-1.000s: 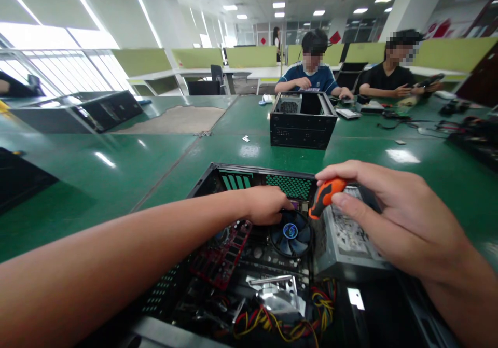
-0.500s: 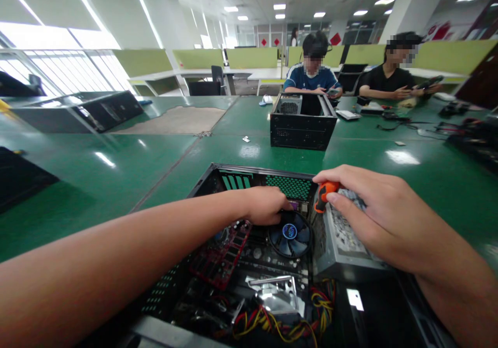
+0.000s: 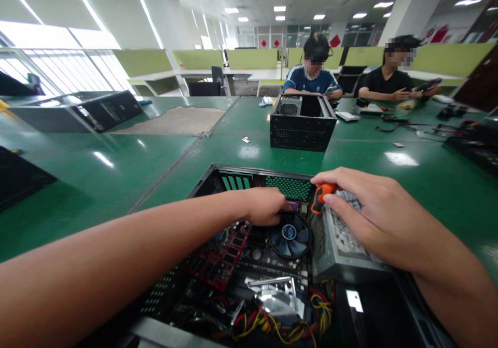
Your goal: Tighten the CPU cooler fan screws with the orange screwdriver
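Note:
An open black computer case (image 3: 264,168) lies in front of me. My left hand (image 3: 266,206) reaches into it, fingers curled at the upper left rim of a round black cooling fan (image 3: 290,233); its fingertips are hidden. The orange and black handle of a screwdriver (image 3: 322,196) is gripped in my right hand (image 3: 373,208), above the edge of the silver power supply (image 3: 348,254). The tool's tip cannot be seen. Left of the fan sits a red circuit card (image 3: 221,260). A shiny metal bracket (image 3: 278,296) and coloured cables (image 3: 268,323) are nearer to me.
Another open case (image 3: 303,130) stands across the green table (image 3: 163,156). A case on its side (image 3: 78,112) lies at left, near a dark panel (image 3: 23,179). Two people (image 3: 313,75) sit opposite with small parts. Cables and dark parts (image 3: 472,140) lie at right.
My right hand and the screwdriver have shifted slightly left. My left hand stays at the fan's rim.

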{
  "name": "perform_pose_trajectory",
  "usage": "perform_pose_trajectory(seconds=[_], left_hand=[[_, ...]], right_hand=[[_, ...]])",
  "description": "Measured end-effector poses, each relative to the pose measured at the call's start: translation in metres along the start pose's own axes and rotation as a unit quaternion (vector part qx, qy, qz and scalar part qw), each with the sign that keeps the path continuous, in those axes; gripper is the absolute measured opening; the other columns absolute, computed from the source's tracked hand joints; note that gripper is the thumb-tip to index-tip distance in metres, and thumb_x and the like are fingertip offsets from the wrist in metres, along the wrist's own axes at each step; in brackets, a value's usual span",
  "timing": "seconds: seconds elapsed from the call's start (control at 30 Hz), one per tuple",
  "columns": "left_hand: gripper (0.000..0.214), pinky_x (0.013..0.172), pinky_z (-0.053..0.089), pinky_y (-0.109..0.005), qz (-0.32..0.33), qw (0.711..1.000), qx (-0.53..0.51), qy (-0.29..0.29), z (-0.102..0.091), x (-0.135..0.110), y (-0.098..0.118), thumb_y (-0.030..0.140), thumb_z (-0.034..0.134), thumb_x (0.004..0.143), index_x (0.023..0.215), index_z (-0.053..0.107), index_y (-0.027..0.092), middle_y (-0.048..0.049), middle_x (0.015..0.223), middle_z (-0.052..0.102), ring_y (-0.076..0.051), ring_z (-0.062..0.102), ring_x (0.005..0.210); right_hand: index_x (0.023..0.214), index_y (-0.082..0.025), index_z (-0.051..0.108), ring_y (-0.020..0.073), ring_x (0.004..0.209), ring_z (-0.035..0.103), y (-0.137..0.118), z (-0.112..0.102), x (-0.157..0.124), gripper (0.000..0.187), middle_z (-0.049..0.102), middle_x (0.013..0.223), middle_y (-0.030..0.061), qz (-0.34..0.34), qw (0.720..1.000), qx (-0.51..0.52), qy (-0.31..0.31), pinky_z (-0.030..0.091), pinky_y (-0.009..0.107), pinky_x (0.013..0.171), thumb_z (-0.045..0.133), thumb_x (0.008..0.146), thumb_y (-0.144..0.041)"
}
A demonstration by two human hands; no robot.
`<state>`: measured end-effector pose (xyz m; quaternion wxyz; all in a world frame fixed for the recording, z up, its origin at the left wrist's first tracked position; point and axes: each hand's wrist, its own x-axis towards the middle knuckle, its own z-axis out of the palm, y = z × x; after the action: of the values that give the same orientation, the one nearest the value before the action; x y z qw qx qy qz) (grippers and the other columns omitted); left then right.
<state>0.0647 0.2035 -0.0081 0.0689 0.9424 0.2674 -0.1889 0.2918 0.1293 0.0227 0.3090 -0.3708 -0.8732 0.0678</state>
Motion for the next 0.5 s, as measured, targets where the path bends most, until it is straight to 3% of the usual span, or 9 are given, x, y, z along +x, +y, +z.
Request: perform_pose_trajectory(seconds=[0.5], left_hand=[[0.025,0.061,0.045,-0.032,0.005,1.0,-0.009,0.025,0.0039,-0.0008,-0.0023,0.016,0.064,0.086,0.107,0.079,0.017,-0.009,0.084,0.079,-0.025,0.07,0.073]], right_hand=[[0.124,-0.02,0.067,0.0203,0.104,0.072,-0.0003,0.0001,-0.0005,0.025,0.077,0.116,0.0056,0.017,1.0,-0.001,0.002,0.053,0.035,0.09,0.053,0.103,-0.015]])
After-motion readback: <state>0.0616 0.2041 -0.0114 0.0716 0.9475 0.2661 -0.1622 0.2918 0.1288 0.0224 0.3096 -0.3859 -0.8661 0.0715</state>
